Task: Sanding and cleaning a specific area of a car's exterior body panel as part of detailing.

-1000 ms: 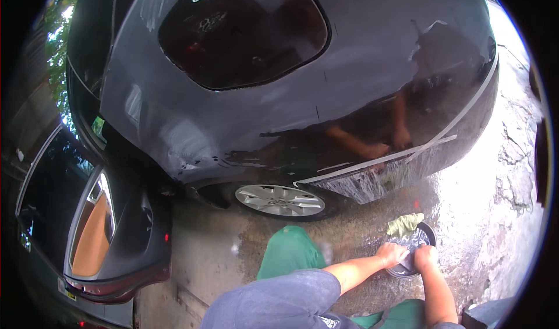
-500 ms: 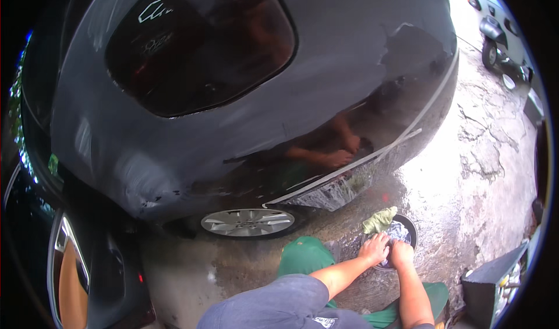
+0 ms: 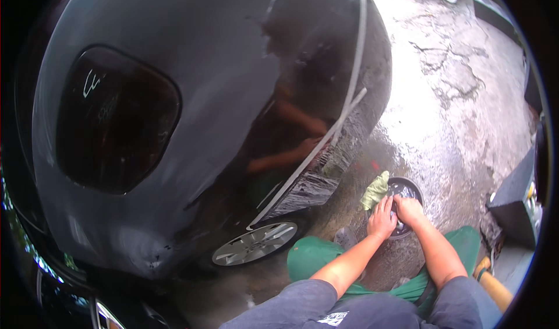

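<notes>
Both my hands are close together over a round dark basin (image 3: 420, 196) on the wet ground between my knees. My left hand (image 3: 381, 219) is at the basin's left side, its back up and its fingers together, bent at the ends. Beside it my right hand (image 3: 409, 211) is closed, knuckles up, above the water. Whatever lies between the hands is hidden by the fingers. A pale green cloth (image 3: 374, 190) hangs over the basin's left rim, just beyond my left fingertips. Shiny water (image 3: 402, 188) shows inside the basin.
A dark car body panel (image 3: 215, 108) with dull, smeared patches fills the left and centre. Light tape (image 3: 303, 161) runs along its lower edge, above the silver wheel (image 3: 256, 244). A grey box-shaped container (image 3: 515, 198) stands at right, on cracked concrete (image 3: 448, 67).
The view has turned, so the car sits further left and the basin appears higher. Bluish-white material seen in the basin before no longer shows. My hands remain together over the basin.
</notes>
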`<state>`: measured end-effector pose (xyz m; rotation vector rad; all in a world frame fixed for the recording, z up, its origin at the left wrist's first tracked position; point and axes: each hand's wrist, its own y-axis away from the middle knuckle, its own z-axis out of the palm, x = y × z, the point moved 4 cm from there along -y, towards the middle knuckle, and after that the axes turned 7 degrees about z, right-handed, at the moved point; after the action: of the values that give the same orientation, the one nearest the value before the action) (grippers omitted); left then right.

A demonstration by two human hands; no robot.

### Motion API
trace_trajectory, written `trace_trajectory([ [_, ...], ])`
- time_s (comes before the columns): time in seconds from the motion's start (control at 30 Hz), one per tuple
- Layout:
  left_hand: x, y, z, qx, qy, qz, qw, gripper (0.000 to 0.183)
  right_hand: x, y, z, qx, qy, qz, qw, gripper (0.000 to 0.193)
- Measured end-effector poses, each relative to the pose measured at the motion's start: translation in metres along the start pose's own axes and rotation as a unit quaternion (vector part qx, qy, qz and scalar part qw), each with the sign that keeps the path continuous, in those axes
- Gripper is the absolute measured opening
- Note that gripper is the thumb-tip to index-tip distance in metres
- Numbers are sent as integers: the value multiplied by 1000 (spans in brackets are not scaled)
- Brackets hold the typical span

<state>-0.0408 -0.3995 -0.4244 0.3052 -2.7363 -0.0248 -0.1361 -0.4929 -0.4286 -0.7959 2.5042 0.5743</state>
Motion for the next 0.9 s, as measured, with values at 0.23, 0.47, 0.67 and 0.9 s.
trace_trajectory([
  [0.23, -5, -1, 0, 6, -3, 13, 1000, 62, -4, -2, -2, -6, -18, 14, 1000, 17],
  [0.47, -8, 2, 0, 9, 8, 13, 1000, 57, -12, 1, -9, 63, 31, -10, 998, 19],
  [0.67, 0, 1, 0, -15, 4, -3, 1000, 60, -3, 2, -4, 82, -44, -42, 995, 11],
  [0.9, -8, 0, 1, 38, -16, -8, 999, 36, -4, -1, -10, 69, -103, -35, 992, 20],
])
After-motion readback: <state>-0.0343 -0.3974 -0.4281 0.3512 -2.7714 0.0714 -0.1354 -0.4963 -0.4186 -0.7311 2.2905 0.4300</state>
